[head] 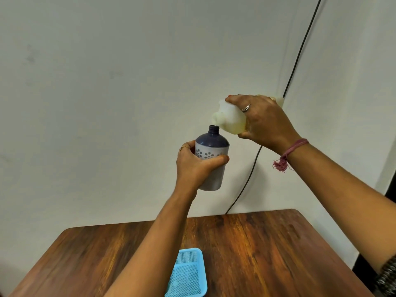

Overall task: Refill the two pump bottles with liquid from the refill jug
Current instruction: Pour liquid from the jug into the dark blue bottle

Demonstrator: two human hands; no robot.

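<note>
High above the table, my left hand (194, 166) grips a pump bottle (212, 155) upright by its middle. The bottle has a dark blue shoulder, a pale body with flower marks, and an open neck with no pump on it. My right hand (264, 121) holds a white refill jug (230, 120) tipped sideways, its open spout pointing left, just above and to the right of the bottle's neck. Yellowish liquid lies in the jug's lower side. No stream shows between spout and neck. The second pump bottle is out of view.
A brown wooden table (267, 254) fills the bottom of the view. A light blue mesh basket (188, 273) sits at its near edge between my arms. A black cable (300, 52) runs down the white wall behind the jug.
</note>
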